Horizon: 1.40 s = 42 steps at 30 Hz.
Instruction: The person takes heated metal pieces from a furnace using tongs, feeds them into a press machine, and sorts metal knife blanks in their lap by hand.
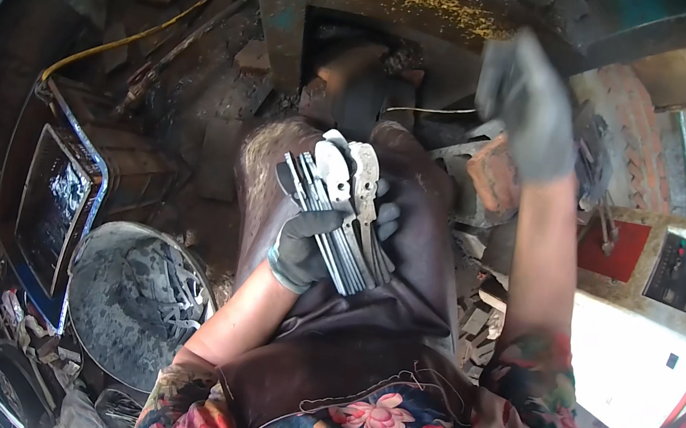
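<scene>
Left hand: the gloved left hand is held low over the lap; its forearm is angled from the near left toward the far right. The thumb lies on the left face of the bundle of metal plates, and fingertips are seen at its right edge; the bundle is gripped between them.
Right hand: the gloved right hand is raised at the far right, well apart from the bundle, its forearm being extended almost straight away from the body. The hand is blurred; whether its fingers are spread, pressed together or pinching anything cannot be told.
Metal plates, place: the bundle is located above the leather apron, between the thighs, near the middle of the scene.
Metal plates, direction: the long axis is run from far left to near right, on a moderate slant. The scalloped, holed ends are pointed far; the narrower ends are pointed near. The plates are stacked side by side, with the far ends unevenly staggered.
Bucket: a large grey-lined bucket is placed at the left, with metal strips lying inside.
Cabinet: a white cabinet with a dark control panel is stood at the right.
Brick: an orange brick is seen just nearer than the right hand.
</scene>
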### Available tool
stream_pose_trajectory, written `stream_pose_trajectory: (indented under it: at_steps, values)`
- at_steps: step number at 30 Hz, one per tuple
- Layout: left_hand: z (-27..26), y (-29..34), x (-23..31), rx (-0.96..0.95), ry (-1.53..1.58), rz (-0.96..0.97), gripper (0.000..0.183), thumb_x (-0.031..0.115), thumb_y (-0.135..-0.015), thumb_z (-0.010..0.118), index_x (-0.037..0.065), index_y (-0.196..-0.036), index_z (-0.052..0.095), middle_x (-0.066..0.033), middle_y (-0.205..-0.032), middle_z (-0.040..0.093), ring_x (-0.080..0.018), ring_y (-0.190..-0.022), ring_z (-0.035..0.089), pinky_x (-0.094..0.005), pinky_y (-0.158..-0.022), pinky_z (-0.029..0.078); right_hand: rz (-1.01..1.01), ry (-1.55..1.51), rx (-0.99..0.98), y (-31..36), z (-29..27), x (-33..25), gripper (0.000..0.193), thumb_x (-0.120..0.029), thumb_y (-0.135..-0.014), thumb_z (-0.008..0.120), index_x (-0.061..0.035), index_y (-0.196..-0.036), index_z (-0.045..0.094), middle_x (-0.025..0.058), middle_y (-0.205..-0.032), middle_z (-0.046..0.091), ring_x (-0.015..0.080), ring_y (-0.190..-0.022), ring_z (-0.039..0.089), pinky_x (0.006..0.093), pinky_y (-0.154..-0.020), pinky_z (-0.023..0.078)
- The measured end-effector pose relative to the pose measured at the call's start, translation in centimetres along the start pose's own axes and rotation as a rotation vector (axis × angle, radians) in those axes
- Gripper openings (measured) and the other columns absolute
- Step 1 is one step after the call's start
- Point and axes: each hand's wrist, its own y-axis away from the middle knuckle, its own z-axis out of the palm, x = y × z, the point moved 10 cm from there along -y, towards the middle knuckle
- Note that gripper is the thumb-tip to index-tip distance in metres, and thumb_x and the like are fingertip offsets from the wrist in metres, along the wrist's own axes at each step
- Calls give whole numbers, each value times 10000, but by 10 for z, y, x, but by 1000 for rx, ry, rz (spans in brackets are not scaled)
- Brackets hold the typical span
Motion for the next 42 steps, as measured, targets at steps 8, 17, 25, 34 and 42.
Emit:
stream_pose_trajectory:
  at_steps: [8,17,25,34,42]
  values:
    - [-1,2,5,57,-105,119,692,81,-723,687,64,-1367,433,-130,-1289,542,-305,-1237,509,-447,-1060,422,-60,889,-222,140,67,64,245,-277,-829,697,-34,-819,661,117,-691,604,248,-646,627,363,-596,486]
    - [-24,4,7,111,-191,154,543,113,-739,692,71,-1250,510,-126,-1144,605,-302,-1080,599,-437,-962,495,-34,818,34,142,33,66,199,-233,-871,656,-37,-877,687,129,-762,668,278,-696,660,349,-632,529]
    - [10,-7,0,145,-272,231,631,128,-726,698,84,-1309,461,-142,-1225,554,-376,-1201,522,-507,-1057,413,355,-175,94,176,-4,135,305,-268,-993,532,18,-1068,606,90,-848,673,144,-711,650,270,-649,536]
    - [13,-3,-30,-8,-121,-54,578,60,-780,678,97,-1316,464,-150,-1185,587,-338,-1020,629,-568,-902,529,160,-248,872,183,-175,137,324,-341,-983,522,-33,-1033,610,32,-733,586,108,-573,519,246,-533,439]
    - [3,-5,-24,89,-188,-2,576,71,-767,683,41,-1299,465,-139,-1163,598,-319,-992,636,-555,-897,532,159,-614,826,157,-240,149,356,-361,-970,521,-36,-1093,597,81,-892,636,169,-766,599,272,-669,486]
